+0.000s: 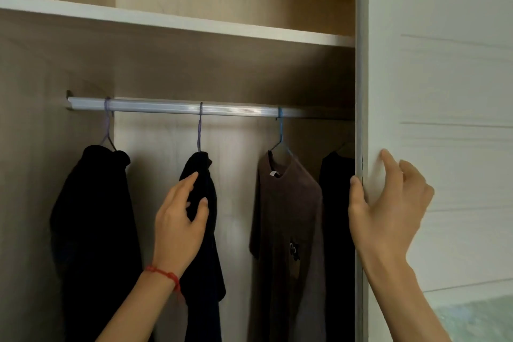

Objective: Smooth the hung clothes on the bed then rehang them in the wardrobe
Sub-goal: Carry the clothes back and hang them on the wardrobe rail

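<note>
- Nearest the head camera, the right hand (388, 211) grasped the edge of the white wardrobe door (444, 91), thumb curled round it.
- Left hand (180, 219), wearing a red wrist string (163, 275), gripped the dark garment (202, 230) hanging mid-rail (180, 107).
- Beside it hung a black garment (94, 216) and a brown top (288, 230).

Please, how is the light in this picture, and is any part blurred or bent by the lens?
Head view: the wardrobe interior is dim, so the black garments lose all detail, as with the one the left hand holds; the white door under the right hand is much brighter, almost washed out; the shelf and the rail slant and bow slightly from the wide lens; the door's grain looks softly smeared.
</note>
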Action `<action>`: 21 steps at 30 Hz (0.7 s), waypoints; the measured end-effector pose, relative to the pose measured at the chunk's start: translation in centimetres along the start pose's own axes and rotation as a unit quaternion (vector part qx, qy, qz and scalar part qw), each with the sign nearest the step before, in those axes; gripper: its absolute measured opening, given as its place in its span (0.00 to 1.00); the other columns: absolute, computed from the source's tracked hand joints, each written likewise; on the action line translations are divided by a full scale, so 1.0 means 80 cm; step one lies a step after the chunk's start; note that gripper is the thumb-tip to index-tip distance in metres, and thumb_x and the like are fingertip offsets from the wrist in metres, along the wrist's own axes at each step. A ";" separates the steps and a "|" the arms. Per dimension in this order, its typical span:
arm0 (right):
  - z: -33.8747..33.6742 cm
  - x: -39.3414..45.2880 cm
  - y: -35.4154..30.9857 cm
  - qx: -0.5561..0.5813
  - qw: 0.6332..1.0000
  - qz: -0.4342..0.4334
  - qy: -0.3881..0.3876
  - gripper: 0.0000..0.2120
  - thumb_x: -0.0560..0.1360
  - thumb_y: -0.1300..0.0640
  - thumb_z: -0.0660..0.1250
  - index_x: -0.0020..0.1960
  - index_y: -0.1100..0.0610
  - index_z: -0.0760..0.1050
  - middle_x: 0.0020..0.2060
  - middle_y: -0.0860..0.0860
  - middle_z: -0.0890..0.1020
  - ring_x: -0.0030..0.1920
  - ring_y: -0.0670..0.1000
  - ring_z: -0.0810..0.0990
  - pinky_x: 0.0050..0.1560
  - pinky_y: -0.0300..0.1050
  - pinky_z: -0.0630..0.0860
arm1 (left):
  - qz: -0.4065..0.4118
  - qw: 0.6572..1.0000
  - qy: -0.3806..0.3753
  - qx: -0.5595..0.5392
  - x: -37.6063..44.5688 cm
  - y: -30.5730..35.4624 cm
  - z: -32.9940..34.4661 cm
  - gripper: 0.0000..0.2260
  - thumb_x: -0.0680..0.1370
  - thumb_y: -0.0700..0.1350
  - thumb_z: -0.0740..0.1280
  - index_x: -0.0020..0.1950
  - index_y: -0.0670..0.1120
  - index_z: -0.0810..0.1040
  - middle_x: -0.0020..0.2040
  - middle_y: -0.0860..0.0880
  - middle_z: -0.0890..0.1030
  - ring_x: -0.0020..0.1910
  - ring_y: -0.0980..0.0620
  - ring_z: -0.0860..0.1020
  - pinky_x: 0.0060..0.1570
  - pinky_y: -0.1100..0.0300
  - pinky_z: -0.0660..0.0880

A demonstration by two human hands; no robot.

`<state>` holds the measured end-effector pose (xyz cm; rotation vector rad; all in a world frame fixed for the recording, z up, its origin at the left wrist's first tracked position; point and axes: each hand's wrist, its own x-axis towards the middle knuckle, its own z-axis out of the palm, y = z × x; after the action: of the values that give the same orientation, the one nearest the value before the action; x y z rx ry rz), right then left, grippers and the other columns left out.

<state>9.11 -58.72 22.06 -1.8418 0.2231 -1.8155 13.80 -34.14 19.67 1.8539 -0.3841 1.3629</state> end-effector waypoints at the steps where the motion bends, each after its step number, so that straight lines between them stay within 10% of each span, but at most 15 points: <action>1: 0.002 -0.008 -0.010 0.009 1.000 -0.004 -0.003 0.26 0.72 0.56 0.68 0.68 0.57 0.67 0.63 0.65 0.70 0.61 0.65 0.66 0.58 0.62 0.69 | 0.009 1.000 -0.001 0.004 0.001 -0.001 -0.008 0.19 0.74 0.36 0.66 0.66 0.41 0.71 0.60 0.42 0.77 0.55 0.53 0.73 0.55 0.61 0.68; 5: 0.012 -0.037 -0.050 0.044 0.998 -0.037 -0.006 0.24 0.73 0.53 0.66 0.67 0.57 0.69 0.62 0.65 0.70 0.59 0.62 0.65 0.55 0.63 0.72 | 0.040 0.999 0.000 0.024 0.008 -0.010 -0.046 0.18 0.75 0.43 0.64 0.64 0.41 0.73 0.59 0.44 0.77 0.58 0.48 0.76 0.58 0.57 0.72; 12: 0.028 -0.084 -0.125 0.071 0.995 -0.067 -0.016 0.23 0.73 0.51 0.65 0.66 0.57 0.69 0.61 0.64 0.69 0.58 0.59 0.64 0.52 0.63 0.74 | 0.115 0.991 0.052 0.044 0.016 -0.004 -0.134 0.19 0.74 0.48 0.59 0.60 0.41 0.76 0.57 0.46 0.78 0.58 0.60 0.70 0.62 0.79 0.61; 21: 0.048 -0.140 -0.215 0.101 0.990 -0.098 -0.004 0.22 0.72 0.53 0.66 0.65 0.57 0.70 0.60 0.60 0.67 0.57 0.58 0.65 0.46 0.60 0.77 | 0.206 0.964 0.140 0.096 0.030 -0.018 -0.250 0.14 0.76 0.42 0.61 0.58 0.38 0.77 0.58 0.48 0.75 0.59 0.53 0.73 0.65 0.70 0.66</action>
<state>7.66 -37.90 20.71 -1.7781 -0.1459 -1.8817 2.31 -17.99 23.53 1.7577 -0.5247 1.9808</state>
